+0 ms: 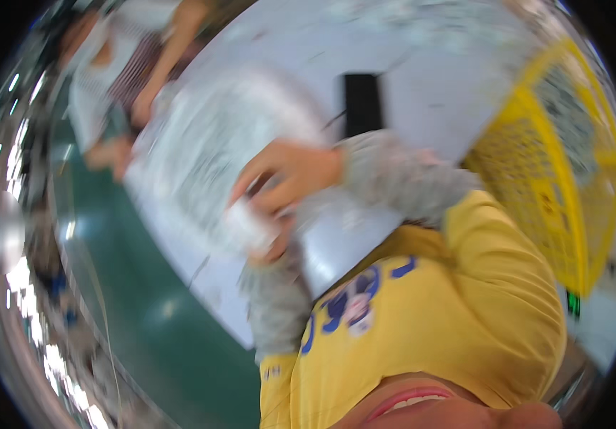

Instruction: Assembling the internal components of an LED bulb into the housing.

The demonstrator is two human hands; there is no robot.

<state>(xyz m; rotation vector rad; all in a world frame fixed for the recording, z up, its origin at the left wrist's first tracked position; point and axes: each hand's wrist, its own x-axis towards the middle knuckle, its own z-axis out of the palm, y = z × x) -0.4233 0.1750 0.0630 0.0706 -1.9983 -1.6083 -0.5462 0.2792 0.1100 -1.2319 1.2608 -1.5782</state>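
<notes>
Both hands meet in front of my body at a small white object [252,224], too blurred to name. My right hand [290,175] is closed on its upper side, thumb and fingers curled round a gap. From below, my left hand [276,249] grips the same object, its fingers partly hidden behind it. Just beyond the hands lies a big heap of clear, whitish pieces [215,136], seemingly in clear plastic; motion smears its detail. Grey sleeve covers reach to both my wrists.
The pale table [436,93] carries a black phone-like slab [363,104] beyond my right wrist. More clear pieces [422,21] lie at the far edge. A yellow plastic basket [529,168] stands tilted at the right. At the upper left another person's arms [158,71] reach toward the heap.
</notes>
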